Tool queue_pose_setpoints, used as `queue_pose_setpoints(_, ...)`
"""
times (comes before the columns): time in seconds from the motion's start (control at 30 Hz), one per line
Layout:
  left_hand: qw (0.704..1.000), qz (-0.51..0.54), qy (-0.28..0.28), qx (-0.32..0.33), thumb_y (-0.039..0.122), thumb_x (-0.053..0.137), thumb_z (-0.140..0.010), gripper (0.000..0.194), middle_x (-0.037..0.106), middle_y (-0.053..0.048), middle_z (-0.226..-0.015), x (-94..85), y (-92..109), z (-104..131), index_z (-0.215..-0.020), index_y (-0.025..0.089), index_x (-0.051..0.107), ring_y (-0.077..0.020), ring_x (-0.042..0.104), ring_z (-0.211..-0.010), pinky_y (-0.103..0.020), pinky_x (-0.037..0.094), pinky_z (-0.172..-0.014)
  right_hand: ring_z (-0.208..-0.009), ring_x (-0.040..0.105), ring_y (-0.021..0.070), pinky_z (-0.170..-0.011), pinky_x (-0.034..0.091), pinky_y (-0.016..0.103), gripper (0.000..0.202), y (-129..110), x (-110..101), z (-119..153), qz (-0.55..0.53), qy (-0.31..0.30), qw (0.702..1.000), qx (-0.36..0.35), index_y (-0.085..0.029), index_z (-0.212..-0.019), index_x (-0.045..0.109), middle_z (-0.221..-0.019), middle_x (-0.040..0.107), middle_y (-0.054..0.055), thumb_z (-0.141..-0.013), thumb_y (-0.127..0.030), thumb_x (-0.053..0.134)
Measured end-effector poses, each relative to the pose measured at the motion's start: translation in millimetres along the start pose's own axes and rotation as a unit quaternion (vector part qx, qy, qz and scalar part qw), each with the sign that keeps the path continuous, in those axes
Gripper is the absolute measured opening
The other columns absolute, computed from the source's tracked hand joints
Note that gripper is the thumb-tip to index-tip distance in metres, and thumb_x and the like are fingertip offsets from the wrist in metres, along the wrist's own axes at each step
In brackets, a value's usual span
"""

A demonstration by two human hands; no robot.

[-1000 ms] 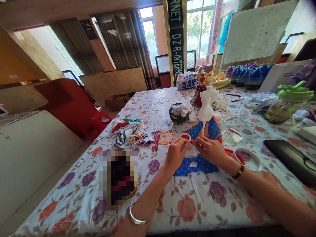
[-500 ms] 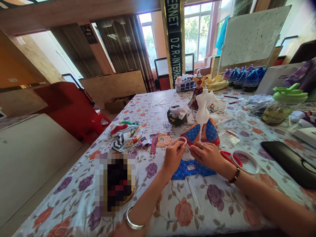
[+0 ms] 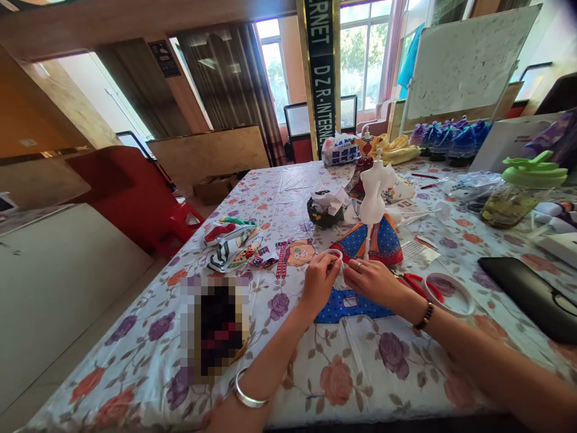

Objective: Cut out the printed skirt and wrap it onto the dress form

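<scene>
While both hands met just below the centre of the frame, the left hand (image 3: pixel 319 281) pinched a small white tape roll (image 3: pixel 334 255) between thumb and fingers, and the right hand (image 3: pixel 374 281), fingers curled together, gripped the roll's other side. Under them a blue dotted garment piece (image 3: pixel 349 305) lay flat on the floral worktop (image 3: pixel 360 367). Just behind stood a white doll mannequin (image 3: pixel 375 191) over a blue and red skirt (image 3: pixel 378 243). At upper centre a dark vertical banner (image 3: pixel 321 66) read "RNET" and "DZ.R.INTERNE", its ends cut off.
</scene>
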State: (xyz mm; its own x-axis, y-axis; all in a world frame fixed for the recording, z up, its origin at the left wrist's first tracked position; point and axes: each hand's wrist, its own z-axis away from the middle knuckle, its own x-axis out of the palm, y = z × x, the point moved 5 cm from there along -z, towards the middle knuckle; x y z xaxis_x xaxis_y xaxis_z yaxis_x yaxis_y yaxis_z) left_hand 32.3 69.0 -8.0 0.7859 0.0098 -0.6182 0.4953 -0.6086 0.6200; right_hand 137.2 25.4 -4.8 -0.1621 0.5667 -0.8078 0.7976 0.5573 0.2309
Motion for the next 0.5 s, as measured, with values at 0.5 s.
queue_pose_setpoints(0.5, 1.000, 0.016, -0.010, -0.015, 0.026, 0.045, -0.086, 0.022, 0.062, -0.003, -0.075, -0.3, -1.8, -2.1, -0.078, 0.015, 0.062, -0.0140, 0.056, -0.071, -0.024, 0.042, -0.064, -0.062, 0.057, 0.0170, -0.054, 0.041, 0.028, 0.026, 2.0, 3.0, 0.3, -0.025, 0.028, 0.998, -0.046, -0.015, -0.077, 0.058, -0.069, 0.060, 0.007, -0.091, -0.017, 0.037)
